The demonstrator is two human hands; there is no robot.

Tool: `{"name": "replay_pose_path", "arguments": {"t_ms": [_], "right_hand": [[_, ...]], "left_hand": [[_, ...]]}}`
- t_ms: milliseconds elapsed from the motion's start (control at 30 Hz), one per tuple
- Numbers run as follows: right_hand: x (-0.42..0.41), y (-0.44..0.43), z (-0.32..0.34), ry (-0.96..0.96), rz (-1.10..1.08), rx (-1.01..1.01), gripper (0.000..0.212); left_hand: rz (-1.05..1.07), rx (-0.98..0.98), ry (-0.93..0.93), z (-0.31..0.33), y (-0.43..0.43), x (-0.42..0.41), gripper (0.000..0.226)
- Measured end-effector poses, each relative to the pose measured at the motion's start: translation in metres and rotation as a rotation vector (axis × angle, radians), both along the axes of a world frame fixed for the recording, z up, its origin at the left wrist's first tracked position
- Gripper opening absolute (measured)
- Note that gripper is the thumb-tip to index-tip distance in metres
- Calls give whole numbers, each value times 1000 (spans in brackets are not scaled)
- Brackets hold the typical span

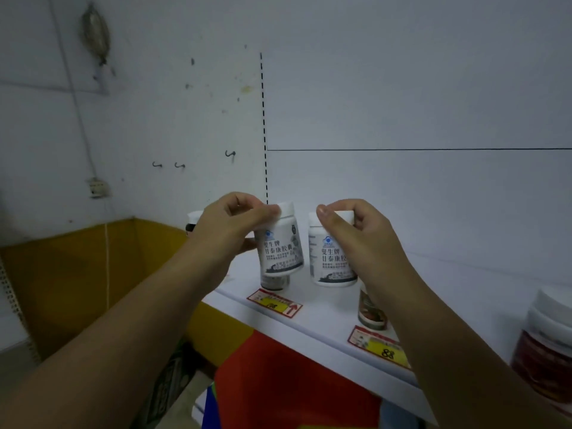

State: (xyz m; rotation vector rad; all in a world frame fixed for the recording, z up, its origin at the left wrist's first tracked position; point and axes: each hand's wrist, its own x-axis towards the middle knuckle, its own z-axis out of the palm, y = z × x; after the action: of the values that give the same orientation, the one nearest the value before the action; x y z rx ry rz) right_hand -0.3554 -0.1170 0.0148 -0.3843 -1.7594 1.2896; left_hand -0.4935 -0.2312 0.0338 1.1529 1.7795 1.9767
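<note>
Two white pill bottles with white caps and dark printed labels are held up over a white shelf (309,317). My left hand (229,227) grips the left bottle (280,249) by its cap, and the bottle tilts a little. My right hand (356,230) grips the cap of the right bottle (329,258), which hangs upright. The bottles are close together without touching. Under the left bottle a further small bottle (274,281) stands on the shelf, mostly hidden.
A brown-labelled bottle (371,311) stands behind my right forearm. Large white-lidded jars (544,342) sit at the right edge. Price tags (274,303) line the shelf front. Another bottle (193,222) peeks out behind my left hand. A yellow panel (77,283) lies lower left.
</note>
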Motion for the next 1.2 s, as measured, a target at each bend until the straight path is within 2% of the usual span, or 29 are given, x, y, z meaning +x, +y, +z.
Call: {"name": "replay_pose_path", "arguments": {"t_ms": [233,333,533,700,833,1000,1200], "right_hand": [[-33,21,-10,-172,-56,21,30],[-47,27,-8,-281,-95,41,34],[-79,23,-16,-524,-201,78,39],[-86,17,-28,-632,-259,60,27],[-88,11,-27,-683,-364,101,15],[-94,3,-25,-759,-482,186,11],[-96,-3,-25,-797,-549,185,12]], "left_hand": [[89,122,-17,6,37,-55,15],[32,156,-45,8,57,-81,17],[-95,107,-72,3,92,-127,18],[-185,8,-102,-12,109,-148,17],[-394,-177,-103,-32,117,-149,18],[-523,-315,-99,-48,125,-153,13],[-600,-426,-38,-48,127,-154,9]]}}
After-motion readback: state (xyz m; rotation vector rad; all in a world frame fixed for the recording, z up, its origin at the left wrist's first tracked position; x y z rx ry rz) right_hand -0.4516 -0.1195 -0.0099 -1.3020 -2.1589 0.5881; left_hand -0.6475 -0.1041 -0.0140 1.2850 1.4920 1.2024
